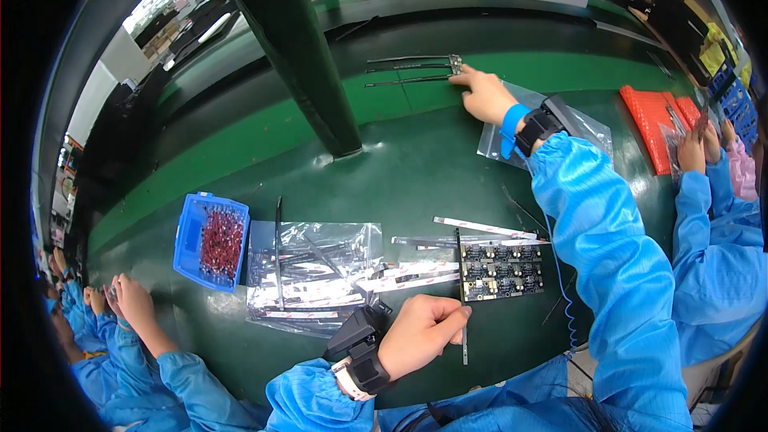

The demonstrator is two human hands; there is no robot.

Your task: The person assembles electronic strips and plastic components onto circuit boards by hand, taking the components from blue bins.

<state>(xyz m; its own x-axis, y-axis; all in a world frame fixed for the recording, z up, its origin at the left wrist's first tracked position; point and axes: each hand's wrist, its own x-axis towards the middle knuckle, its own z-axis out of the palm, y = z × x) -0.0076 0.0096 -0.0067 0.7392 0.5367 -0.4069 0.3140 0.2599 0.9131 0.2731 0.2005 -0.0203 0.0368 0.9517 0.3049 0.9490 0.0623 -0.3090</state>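
Note:
My left hand is closed in a pinch on a thin grey strip, at the near edge of a black circuit board panel. White and black flat strips stick out to the panel's left. Far out, my right hand has its fingertips on a small circuit board with three dark strips trailing left from it. Under my right wrist lies a clear plastic bag. Another clear bag, left of my left hand, has many white and black strips in and on it.
A blue bin of small dark-red parts stands at the left. A green post rises from the table. Red bubble-wrap packs lie at the right, by a co-worker's hands. Other co-workers' hands are at the left.

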